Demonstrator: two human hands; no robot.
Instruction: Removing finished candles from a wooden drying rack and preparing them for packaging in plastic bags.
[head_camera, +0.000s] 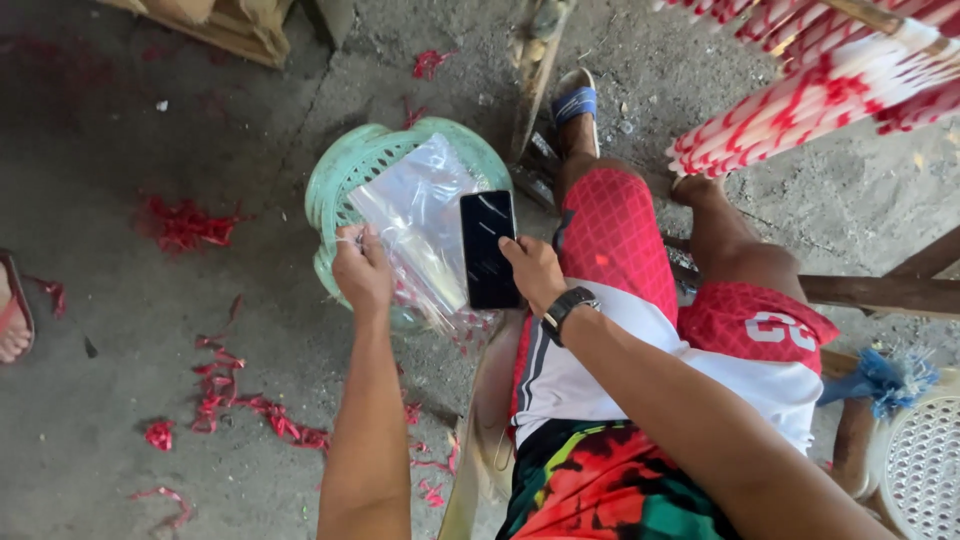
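- Left hand (362, 268): closed on a clear bag (420, 215), held over the green basket (335, 185).
- Right hand (533, 270): a dark phone (487, 250) is gripped at the bag's edge.
- The bag mouth is best held wide and the phone kept level.

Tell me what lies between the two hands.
In the head view, clear plastic bags lie between the left hand and the right hand, with a black phone at the right hand's fingers, all over a green basket.
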